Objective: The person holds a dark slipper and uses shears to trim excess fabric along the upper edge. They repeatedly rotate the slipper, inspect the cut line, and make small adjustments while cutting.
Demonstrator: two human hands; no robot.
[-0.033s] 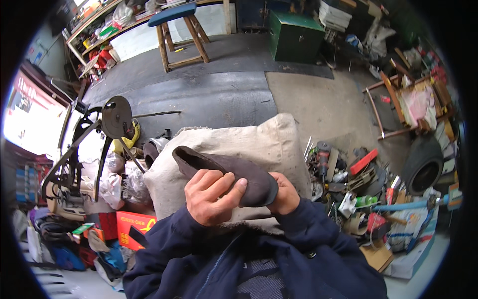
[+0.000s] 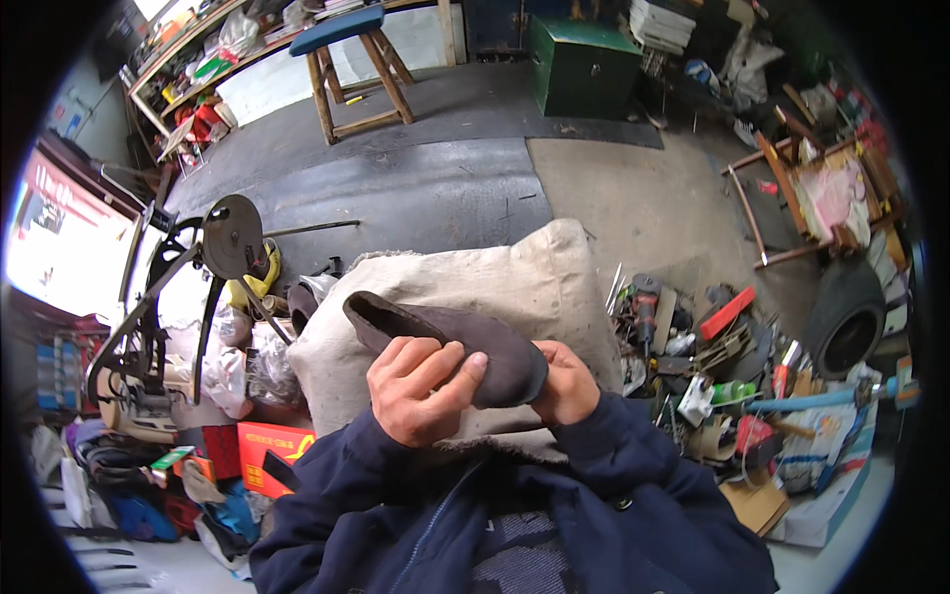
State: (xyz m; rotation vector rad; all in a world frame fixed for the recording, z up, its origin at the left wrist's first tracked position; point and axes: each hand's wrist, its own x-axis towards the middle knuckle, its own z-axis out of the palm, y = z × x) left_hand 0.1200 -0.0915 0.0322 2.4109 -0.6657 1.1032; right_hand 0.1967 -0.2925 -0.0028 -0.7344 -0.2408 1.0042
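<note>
- While bright light pours through the opening [image 2: 69, 238] on the left, a black metal machine [image 2: 233, 238] stands just inside it, its round plate facing the workspace.
- Near left, there's a red box [image 2: 255, 447] beside a jumble of cloths and bags, and far left a wooden stool [image 2: 341, 30] shows off its blue seat.
- Now to the middle: the left hand [image 2: 421, 391] has a firm hold, fingers curled over the near side of a dark brown shoe [image 2: 500, 346], thumb pressed on its upper.
- And that shoe sits centre stage, held above a pale cloth [image 2: 465, 272], its open collar to the left, its rounded toe to the right.
- At the toe, the right hand [image 2: 569, 391] grips too, narrow around the end, some of its fingers hidden behind the shoe.
- Far off, slightly right of centre, a green chest [image 2: 579, 74] rests on the floor.
- Over on the right, a red-and-dark power tool [image 2: 644, 309] stands among heaped tools, a light blue pole [image 2: 802, 404] lies near, a black tyre [image 2: 836, 300] leans behind, and a wooden frame [image 2: 782, 188] carries pink cloth farther out.
</note>
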